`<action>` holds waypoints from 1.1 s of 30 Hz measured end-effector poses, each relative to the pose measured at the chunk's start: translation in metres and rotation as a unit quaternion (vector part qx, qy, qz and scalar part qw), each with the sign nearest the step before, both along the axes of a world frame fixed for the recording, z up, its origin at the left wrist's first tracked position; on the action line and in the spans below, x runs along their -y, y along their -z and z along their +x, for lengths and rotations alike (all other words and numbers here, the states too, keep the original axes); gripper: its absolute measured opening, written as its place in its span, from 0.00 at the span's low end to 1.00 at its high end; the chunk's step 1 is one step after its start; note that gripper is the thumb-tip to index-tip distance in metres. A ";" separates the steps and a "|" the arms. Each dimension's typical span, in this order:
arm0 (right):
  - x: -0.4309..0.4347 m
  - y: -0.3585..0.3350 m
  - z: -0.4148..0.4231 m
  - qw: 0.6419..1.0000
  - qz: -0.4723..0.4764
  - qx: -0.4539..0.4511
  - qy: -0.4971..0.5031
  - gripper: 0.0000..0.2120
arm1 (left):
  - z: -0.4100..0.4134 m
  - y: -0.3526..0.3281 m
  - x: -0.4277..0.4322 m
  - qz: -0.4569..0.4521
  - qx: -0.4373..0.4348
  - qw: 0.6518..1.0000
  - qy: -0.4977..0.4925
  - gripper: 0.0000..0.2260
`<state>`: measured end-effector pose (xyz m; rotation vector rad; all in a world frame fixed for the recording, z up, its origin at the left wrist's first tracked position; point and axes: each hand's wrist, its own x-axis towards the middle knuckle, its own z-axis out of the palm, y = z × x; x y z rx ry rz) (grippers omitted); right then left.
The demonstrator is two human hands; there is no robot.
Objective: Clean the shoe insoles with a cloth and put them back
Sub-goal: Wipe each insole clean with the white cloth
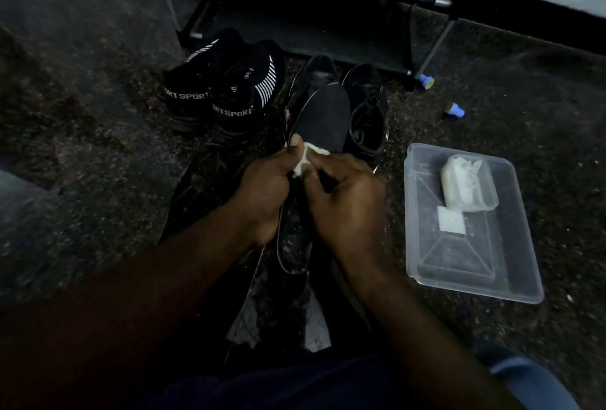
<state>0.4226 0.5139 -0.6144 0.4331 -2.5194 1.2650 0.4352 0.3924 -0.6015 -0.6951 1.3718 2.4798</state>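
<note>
A black insole (323, 121) is held up at the middle of the view, its toe pointing away from me. My left hand (265, 193) grips it at its left edge, thumb on top. My right hand (347, 203) pinches a small white cloth (310, 157) against the insole's surface. Behind the insole stand two black shoes (367, 108) with laces, partly hidden by it. Dark insole-like shapes (288, 245) lie under my hands; the dim light hides their detail.
A pair of black sneakers (226, 88) with white stripes stands at the left on the dark carpet. A clear plastic tray (465, 265) at the right holds a pack of white wipes (469, 183). Two small blue caps (454, 110) lie near a black rack (328, 32).
</note>
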 end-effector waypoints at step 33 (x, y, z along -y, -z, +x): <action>-0.004 -0.001 -0.005 0.993 0.074 -0.087 -0.007 0.10 | -0.003 0.005 0.008 0.026 0.007 1.000 0.011 0.24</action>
